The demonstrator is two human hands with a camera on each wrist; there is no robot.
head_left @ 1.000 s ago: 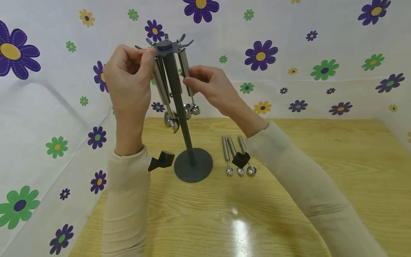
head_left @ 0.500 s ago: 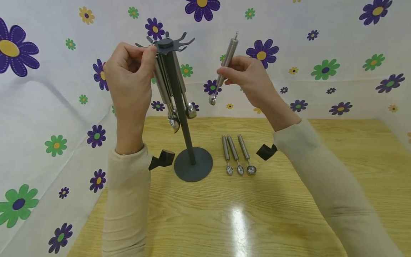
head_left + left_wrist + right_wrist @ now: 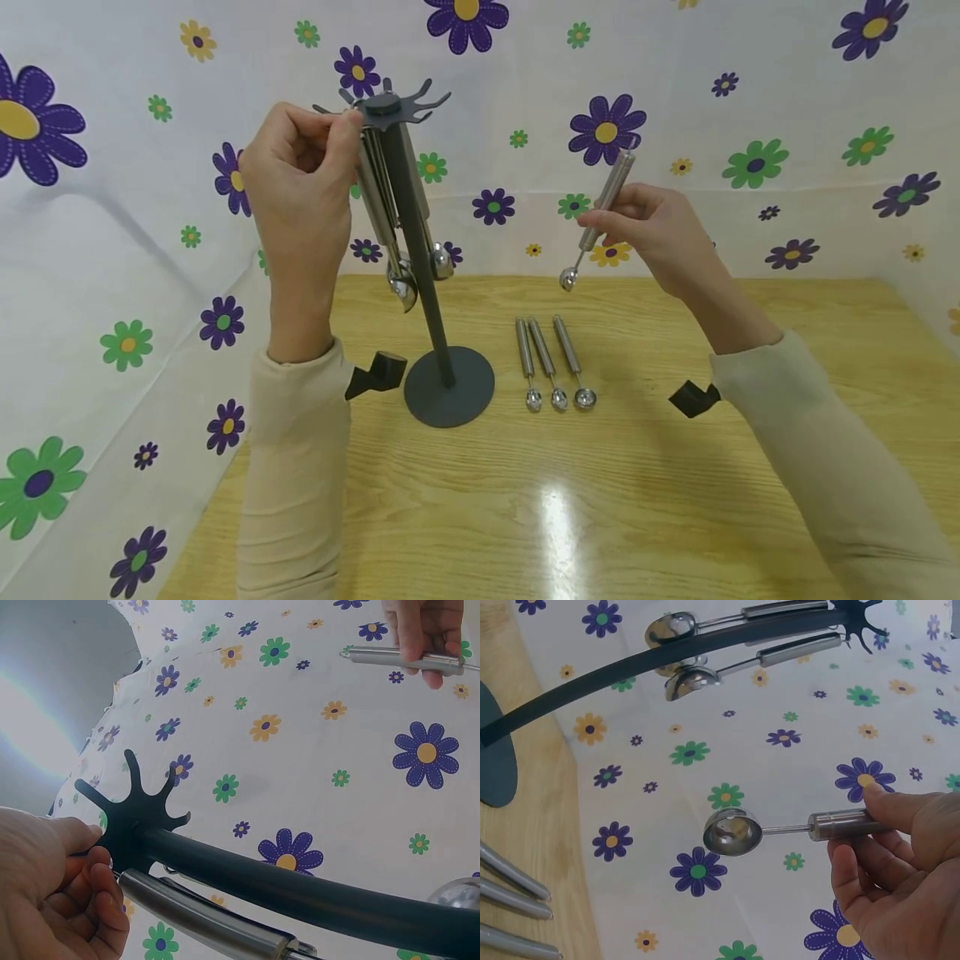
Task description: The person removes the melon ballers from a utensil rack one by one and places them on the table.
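A dark utensil stand (image 3: 431,308) with a crown of hooks stands at the left on the table. My left hand (image 3: 300,179) pinches the edge of its hook plate (image 3: 124,832) between thumb and finger. Several steel scoops (image 3: 442,262) hang from the stand, partly hidden behind its pole and my left hand. Out to the right, my right hand (image 3: 663,237) holds a steel scoop (image 3: 606,196) by its handle, tilted with the bowl down and apart from the stand. The right wrist view shows its round, hollow bowl (image 3: 733,834).
Three steel spoon-like utensils lie side by side right of the stand's round base (image 3: 468,404): a left one (image 3: 525,350), a middle one (image 3: 542,348) and a round-bowled one (image 3: 567,346). Flowered cloth (image 3: 675,108) borders the wooden table (image 3: 450,508) behind and left.
My right hand has taken the scoop off the stand and carried it right, then lower. My left hand has kept its pinch on the hook plate.
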